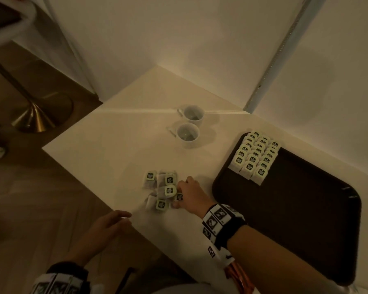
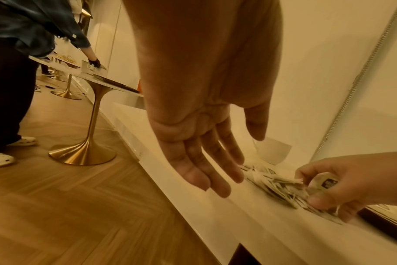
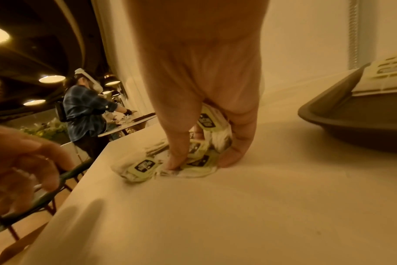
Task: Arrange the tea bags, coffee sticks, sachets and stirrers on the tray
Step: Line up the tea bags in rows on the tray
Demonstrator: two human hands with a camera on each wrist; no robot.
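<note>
Tea bags [image 1: 162,190] lie in a loose heap on the table [image 1: 119,149], left of the tray [image 1: 295,209]. My right hand [image 1: 191,195] is down on the heap's right edge, thumb and fingers [image 3: 173,161] curled round a few bags, pinching them against the table. My left hand [image 1: 108,222] hovers at the near table edge, fingers straight and relaxed, holding nothing.

More bags already stand in neat rows in the tray's far left corner [image 1: 254,155]; the rest of the tray is bare. I see no coffee sticks, sachets or stirrers.

I judge these bags light, soft and limp, with thin paper that crumples and strings that may tangle, so a gathered bunch could drag neighbours along. The stiffer printed tags [image 3: 145,165] look like the best place to take hold, squeezing gently. Two cups [image 1: 190,126] stand further back.
</note>
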